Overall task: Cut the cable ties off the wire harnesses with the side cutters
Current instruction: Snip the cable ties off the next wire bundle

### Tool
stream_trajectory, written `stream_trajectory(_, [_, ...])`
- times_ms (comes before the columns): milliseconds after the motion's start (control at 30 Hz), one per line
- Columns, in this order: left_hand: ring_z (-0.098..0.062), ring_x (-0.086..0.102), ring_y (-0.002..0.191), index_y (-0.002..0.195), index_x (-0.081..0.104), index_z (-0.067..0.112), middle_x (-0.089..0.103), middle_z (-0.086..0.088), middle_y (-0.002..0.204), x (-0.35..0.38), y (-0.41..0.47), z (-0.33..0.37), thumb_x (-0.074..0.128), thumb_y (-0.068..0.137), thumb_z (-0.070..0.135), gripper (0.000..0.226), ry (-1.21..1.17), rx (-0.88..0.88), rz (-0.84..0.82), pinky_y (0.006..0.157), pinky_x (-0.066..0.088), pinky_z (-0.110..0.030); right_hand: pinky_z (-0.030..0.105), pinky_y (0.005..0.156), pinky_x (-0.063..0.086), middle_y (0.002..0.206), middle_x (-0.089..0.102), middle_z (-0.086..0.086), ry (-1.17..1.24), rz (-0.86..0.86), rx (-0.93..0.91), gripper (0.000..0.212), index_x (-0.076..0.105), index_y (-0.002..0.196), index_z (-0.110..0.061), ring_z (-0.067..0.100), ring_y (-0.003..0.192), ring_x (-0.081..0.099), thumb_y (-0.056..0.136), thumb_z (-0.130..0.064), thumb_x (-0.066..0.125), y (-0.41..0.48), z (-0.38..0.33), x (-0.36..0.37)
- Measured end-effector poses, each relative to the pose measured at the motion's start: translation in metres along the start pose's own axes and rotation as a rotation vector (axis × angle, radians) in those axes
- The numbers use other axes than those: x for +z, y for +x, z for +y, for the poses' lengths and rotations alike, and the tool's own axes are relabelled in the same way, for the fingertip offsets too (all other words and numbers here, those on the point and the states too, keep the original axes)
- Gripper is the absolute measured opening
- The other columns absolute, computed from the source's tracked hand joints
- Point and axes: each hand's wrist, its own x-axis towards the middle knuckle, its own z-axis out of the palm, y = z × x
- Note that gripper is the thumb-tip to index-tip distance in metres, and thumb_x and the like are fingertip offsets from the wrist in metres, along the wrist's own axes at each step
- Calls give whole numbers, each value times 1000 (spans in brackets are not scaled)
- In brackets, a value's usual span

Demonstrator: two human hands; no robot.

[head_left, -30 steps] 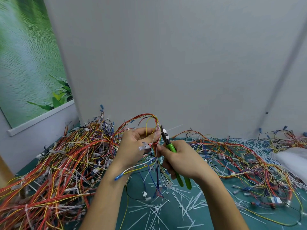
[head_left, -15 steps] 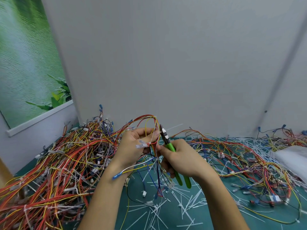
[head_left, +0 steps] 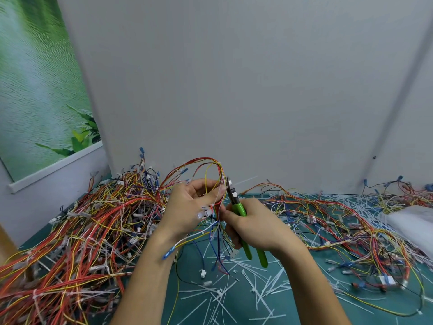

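A heap (head_left: 82, 231) of wire harnesses fills the lower left of the frame. At centre, the left hand (head_left: 185, 205) grips one harness (head_left: 218, 207), fingers curled round its looped wires, above the mat (head_left: 365, 320). Just right of it, the right hand (head_left: 255, 224) clenches the green-handled side cutters (head_left: 239, 207), tip up beside the loop; cut ties (head_left: 220, 292) litter lower centre, more wiring (head_left: 351, 219) the right.

Teal table (head_left: 304, 308): wire harnesses (head_left: 77, 233), cut ties (head_left: 234, 294).
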Motion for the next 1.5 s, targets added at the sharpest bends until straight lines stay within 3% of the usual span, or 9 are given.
stream_trajectory(133, [-8,69,72,96,77,3,77,-1,79,0,0,-1,75,86,15,15,27,20,1,67,54,-17,35,59,55,58,60,6,4,6,0,50,61,95,7,19,50,59,107,-40,51,1,-1,1])
stream_trajectory(367, [-10,70,72,94,78,6,77,-2,77,-2,-1,2,76,81,23,21,17,63,-6,68,56,-20,34,50,51,50,54,-1,78,25,17,39,67,96,0,18,43,51,106,-36,55,1,2,1])
stream_trajectory(500, [-11,71,70,93,77,4,78,-5,79,-1,0,-1,75,87,13,11,26,54,11,66,55,-18,38,61,54,57,62,7,3,4,-24,50,59,81,1,19,50,59,107,-40,50,0,0,2])
stream_trajectory(600, [-15,72,70,97,77,2,77,-8,79,0,0,-2,75,88,13,14,30,35,4,68,56,-21,45,67,57,61,64,12,-27,2,-42,54,56,83,6,19,52,62,107,-41,50,-1,0,1])
stream_trajectory(900, [-9,72,76,96,78,5,78,-4,83,0,-1,2,76,80,24,25,11,64,-4,69,54,-17,37,52,53,55,51,3,24,45,-12,44,62,92,4,21,46,52,106,-38,55,3,3,3])
stream_trajectory(1067, [-10,72,75,93,79,9,78,-3,83,-1,0,0,77,77,29,26,1,54,-7,69,54,-17,44,62,56,64,60,8,-17,31,-60,38,54,75,-14,19,54,61,106,-36,52,3,2,5])
stream_trajectory(1267, [-8,73,76,90,79,13,79,-2,82,-2,0,1,77,79,28,19,14,66,-16,68,54,-16,36,51,55,61,53,11,14,52,-19,46,59,90,4,23,48,54,106,-38,53,3,2,4])
stream_trajectory(1367, [-7,72,72,86,79,16,78,0,79,-1,-1,1,76,78,27,14,-9,71,-21,66,54,-15,40,53,55,58,52,7,27,57,-18,46,60,94,6,23,47,52,106,-37,55,3,3,3])
stream_trajectory(1500, [-8,72,70,89,78,11,78,-1,78,1,-1,2,76,78,27,20,-7,69,-13,64,54,-15,49,60,56,63,54,12,-1,50,-53,48,55,81,3,24,54,54,106,-38,54,5,4,4])
